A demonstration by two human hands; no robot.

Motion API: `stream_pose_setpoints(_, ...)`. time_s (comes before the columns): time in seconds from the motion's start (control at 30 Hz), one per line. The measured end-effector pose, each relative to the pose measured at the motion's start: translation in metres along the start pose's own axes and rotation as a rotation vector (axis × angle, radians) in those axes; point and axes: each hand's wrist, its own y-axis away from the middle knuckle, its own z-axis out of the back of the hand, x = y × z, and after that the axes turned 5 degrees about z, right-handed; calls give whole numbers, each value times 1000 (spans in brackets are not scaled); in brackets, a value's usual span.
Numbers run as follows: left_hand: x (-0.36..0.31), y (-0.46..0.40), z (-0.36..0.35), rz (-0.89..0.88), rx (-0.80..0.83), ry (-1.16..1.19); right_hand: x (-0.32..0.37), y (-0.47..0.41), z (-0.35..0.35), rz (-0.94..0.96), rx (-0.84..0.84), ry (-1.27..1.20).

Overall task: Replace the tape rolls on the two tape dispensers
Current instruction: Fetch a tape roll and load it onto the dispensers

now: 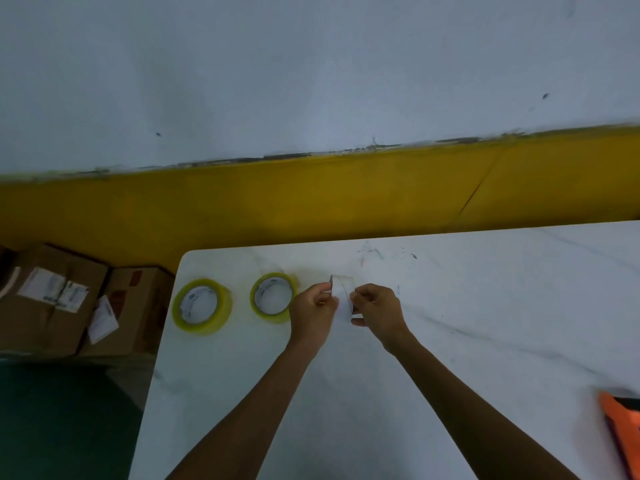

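Both hands grip one white empty tape core (343, 293) at table centre: left hand (313, 315) pinches its 9 o'clock side, right hand (377, 311) its 3 o'clock side. Two yellow tape rolls (202, 306) lie at 9 o'clock. Risk: squeezing may crush the core.

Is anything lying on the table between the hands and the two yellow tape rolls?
Nothing visible. The near yellow tape roll lies flat just beside the left hand, bare table between; the far yellow tape roll lies beyond it. Both hands hold a white core.
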Motion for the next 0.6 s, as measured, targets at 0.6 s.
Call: stream_pose_setpoints(0.6,23,-27,-38,-750,161,-1076,-42,-2,12,-270,-164,-303)
